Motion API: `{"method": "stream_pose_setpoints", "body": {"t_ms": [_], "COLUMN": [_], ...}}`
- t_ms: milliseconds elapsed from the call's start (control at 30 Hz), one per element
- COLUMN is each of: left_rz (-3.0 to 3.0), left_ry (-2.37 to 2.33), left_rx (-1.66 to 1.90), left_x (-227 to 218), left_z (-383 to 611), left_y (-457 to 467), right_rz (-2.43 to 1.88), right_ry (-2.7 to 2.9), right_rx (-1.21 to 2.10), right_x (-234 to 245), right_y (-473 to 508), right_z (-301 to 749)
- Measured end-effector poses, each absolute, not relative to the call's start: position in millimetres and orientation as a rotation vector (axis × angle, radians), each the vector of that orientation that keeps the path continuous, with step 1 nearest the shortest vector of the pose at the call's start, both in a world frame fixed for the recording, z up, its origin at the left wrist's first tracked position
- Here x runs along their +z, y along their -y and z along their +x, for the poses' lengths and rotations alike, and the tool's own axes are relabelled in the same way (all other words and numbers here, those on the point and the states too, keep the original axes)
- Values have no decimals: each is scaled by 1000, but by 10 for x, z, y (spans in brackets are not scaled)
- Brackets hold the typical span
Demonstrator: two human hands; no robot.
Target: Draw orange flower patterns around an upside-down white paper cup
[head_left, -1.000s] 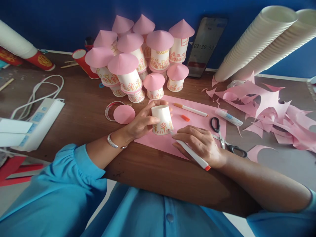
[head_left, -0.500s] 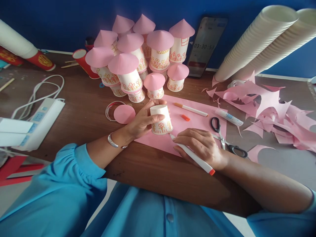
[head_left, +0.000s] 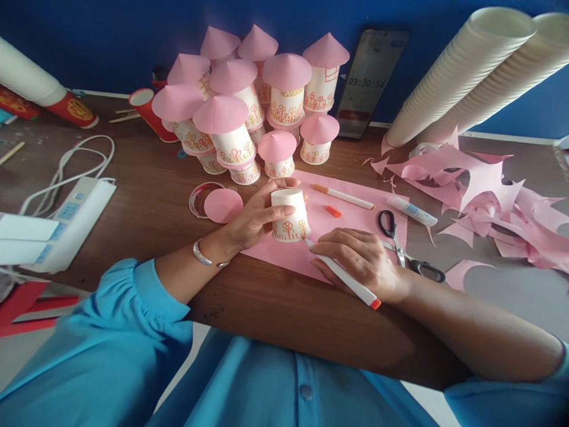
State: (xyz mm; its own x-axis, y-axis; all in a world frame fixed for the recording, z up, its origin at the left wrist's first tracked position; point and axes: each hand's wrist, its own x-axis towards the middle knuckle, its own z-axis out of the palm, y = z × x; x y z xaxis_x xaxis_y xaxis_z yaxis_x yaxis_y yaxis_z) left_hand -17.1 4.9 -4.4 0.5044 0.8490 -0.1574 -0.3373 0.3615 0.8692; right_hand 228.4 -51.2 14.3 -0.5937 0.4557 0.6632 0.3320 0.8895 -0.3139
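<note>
My left hand (head_left: pixel 262 213) grips a small white paper cup (head_left: pixel 288 207), held upside down with its rim low. Orange flowers and short grass strokes run around the cup near that rim. Between the fingers of my right hand (head_left: pixel 355 261) is a white marker pen (head_left: pixel 349 280) with an orange end. Its tip meets the lower right edge of the cup. Beneath both hands lies a pink paper sheet (head_left: pixel 306 267). On the sheet are an orange pen cap (head_left: pixel 333 211) and another marker (head_left: pixel 344 196).
Cup towers with pink cone roofs (head_left: pixel 231 112) stand behind. Scissors (head_left: pixel 400 252), a glue stick (head_left: pixel 411 210) and pink scraps (head_left: pixel 493 201) lie right. A pink disc (head_left: pixel 223 206) and power strip (head_left: pixel 69 225) lie left. Tall cup stacks (head_left: pixel 462 77) and a phone (head_left: pixel 372 83) lean behind.
My right hand and the marker have shifted slightly left, and the tip now touches the cup's edge. The cup has turned a little in my left hand.
</note>
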Motion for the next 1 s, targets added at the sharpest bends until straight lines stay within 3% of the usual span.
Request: {"method": "stream_pose_setpoints", "body": {"t_ms": [1000], "left_rz": [948], "left_ry": [-682], "left_rx": [882], "left_x": [-13], "left_z": [-180], "left_y": [-72], "right_rz": [-534], "right_ry": [2222], "right_rx": [186], "right_x": [176], "right_y": [540], "right_z": [2320]}}
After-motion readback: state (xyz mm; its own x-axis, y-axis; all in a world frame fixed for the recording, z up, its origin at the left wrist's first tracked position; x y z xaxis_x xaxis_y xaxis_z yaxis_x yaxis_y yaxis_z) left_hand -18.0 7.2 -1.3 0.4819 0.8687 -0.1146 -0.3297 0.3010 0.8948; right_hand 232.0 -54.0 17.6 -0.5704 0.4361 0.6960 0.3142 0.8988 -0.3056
